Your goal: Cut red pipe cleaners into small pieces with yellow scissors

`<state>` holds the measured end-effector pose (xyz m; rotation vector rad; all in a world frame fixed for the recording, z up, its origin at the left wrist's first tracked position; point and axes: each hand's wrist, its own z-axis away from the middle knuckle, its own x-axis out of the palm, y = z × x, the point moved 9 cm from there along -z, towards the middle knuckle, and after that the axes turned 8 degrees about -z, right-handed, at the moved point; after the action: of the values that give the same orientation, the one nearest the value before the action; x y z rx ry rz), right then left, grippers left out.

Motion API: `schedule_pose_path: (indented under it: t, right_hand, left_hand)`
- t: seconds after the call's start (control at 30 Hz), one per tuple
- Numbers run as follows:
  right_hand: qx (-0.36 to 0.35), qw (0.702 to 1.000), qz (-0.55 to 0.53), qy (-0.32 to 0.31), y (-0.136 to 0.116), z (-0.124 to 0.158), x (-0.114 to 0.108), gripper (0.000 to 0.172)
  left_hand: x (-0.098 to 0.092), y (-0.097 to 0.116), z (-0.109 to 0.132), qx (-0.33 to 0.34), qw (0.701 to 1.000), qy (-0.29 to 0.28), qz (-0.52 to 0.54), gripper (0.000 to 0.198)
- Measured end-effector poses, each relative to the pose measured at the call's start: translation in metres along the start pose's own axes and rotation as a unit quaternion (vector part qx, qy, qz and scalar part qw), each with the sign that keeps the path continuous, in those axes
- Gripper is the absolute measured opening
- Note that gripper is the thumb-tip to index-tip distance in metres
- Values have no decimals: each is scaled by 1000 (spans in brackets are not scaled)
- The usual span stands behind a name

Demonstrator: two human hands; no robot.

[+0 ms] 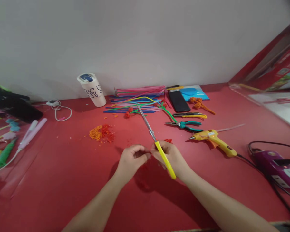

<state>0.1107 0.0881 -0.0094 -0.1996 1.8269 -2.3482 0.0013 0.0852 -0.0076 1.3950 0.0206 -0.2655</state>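
Note:
Yellow-handled scissors (164,159) lie across my right hand (170,156), their blades pointing up and away from me. The fingers of my right hand are closed around them and meet my left hand at the fingertips. My left hand (134,158) is pinched, with thumb and forefinger pressed around something small and reddish that I cannot make out. Beyond the left hand, orange and red clippings (101,133) form a loose pile on the red table (74,180). A small red piece (168,140) rests just behind my right hand.
Pipe cleaners (137,93) and a white tumbler (93,90) stand at the back. To the right are a phone (179,101), green-handled pliers (189,123), a yellow glue gun (215,140) and a purple power strip (277,167). A pink styling iron (33,132) lies left.

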Motion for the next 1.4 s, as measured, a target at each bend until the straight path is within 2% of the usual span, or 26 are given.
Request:
schedule_pose_path:
  t: [0.13, 0.23, 0.3, 0.37, 0.47, 0.53, 0.63, 0.73, 0.87, 1.1, 1.4]
  right_hand:
    - [-7, 1000, 29, -7, -1, 0, 3, 8]
    - [-31, 998, 58, -2, -4, -1, -1, 15]
    - [-59, 991, 122, 5, -8, -2, -6, 22]
    - [-77, 970, 229, 12, -11, -1, -10, 29]
    - [-92, 917, 388, 1, -13, 2, -10, 33]
    - [-111, 885, 452, -20, -14, 4, -5, 34]
    - [-125, 852, 508, -38, -12, 7, 1, 36]
    - [-126, 828, 545, -39, -9, 8, 4, 38]
    - [-136, 813, 565, -39, -8, 8, 6, 38]
    - [-143, 781, 607, -47, -6, 7, 7, 38]
    - [-160, 766, 621, -44, -1, 8, 8, 36]
  left_hand:
    - [0, 3, 1, 33, 998, 15, -44, 3]
    - [-1, -2, -1, 19, 999, 13, -29, 3]
    - [-8, -7, -3, -5, 999, 33, 7, 5]
    - [-21, -11, -5, -18, 996, 73, 53, 9]
    - [-39, -12, -7, -12, 983, 133, 123, 10]
    - [-47, -13, -7, -14, 975, 155, 162, 10]
    - [-52, -14, -8, -15, 967, 163, 193, 8]
    - [-57, -12, -8, -1, 962, 172, 212, 6]
    - [-62, -10, -8, 11, 955, 184, 231, 2]
    - [-61, -11, -7, -4, 952, 180, 248, 4]
    - [-60, -11, -9, -1, 953, 170, 250, 2]
